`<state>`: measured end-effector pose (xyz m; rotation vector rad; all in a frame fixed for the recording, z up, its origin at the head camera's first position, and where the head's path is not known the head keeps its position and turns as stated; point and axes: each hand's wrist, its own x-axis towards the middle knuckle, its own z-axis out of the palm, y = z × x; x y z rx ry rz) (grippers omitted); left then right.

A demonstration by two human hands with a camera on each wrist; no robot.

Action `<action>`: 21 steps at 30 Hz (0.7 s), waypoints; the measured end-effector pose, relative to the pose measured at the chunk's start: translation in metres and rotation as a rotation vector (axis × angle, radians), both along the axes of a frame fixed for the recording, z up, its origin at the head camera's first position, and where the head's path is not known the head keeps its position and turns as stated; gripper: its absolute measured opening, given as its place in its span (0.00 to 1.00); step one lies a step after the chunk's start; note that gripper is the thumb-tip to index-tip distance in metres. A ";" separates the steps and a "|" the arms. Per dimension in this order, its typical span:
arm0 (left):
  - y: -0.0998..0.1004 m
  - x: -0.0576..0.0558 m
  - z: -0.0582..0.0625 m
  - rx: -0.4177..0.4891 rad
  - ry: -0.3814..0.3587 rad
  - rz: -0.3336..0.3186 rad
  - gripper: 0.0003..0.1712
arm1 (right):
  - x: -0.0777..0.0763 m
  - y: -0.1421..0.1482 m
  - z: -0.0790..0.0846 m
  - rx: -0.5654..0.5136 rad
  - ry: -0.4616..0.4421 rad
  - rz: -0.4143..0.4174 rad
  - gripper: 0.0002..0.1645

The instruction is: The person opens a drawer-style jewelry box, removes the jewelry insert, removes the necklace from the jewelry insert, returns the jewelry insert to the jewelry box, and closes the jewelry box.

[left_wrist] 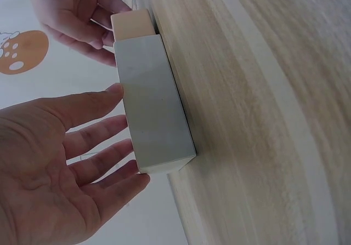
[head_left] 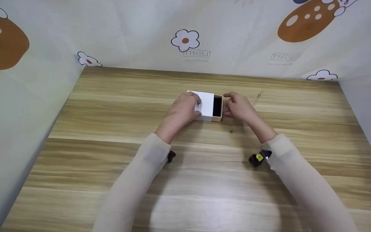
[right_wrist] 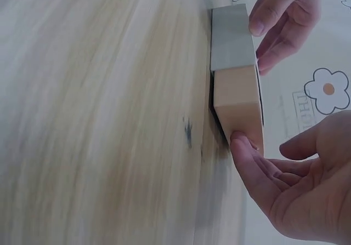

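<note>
A small white box sleeve [head_left: 207, 101] lies on the wooden table with its tan inner drawer [right_wrist: 237, 89] partly out at the right end. Black lining [head_left: 217, 107] shows in the drawer's exposed part. My left hand [head_left: 183, 108] holds the sleeve from above at its left part, thumb near the front edge and little finger by the left end. At the drawer's outer end is my right hand [head_left: 239, 107]. One of its fingertips [right_wrist: 239, 138] touches the end face, while the thumb [right_wrist: 300, 146] stands apart from it.
A thin looped cord [head_left: 258, 96] lies on the table [head_left: 108, 161] just beyond my right hand. Behind the table hangs a pale cloth [head_left: 134, 35] printed with flowers. Black wrist cameras [head_left: 255, 159] sit beneath both sleeve cuffs.
</note>
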<state>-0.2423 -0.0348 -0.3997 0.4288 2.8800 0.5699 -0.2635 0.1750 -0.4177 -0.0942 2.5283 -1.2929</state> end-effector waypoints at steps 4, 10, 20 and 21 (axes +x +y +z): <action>0.001 0.000 0.000 0.007 -0.004 -0.002 0.22 | 0.000 -0.006 0.000 -0.052 -0.043 -0.019 0.25; 0.002 0.000 -0.002 -0.002 0.000 -0.015 0.22 | 0.002 -0.015 -0.001 -0.173 -0.126 -0.017 0.25; -0.002 -0.003 -0.002 -0.015 -0.009 -0.037 0.22 | 0.004 -0.009 0.003 -0.160 -0.037 0.112 0.32; -0.002 -0.003 -0.002 -0.008 -0.018 -0.030 0.22 | 0.004 -0.008 0.005 -0.115 0.013 0.127 0.33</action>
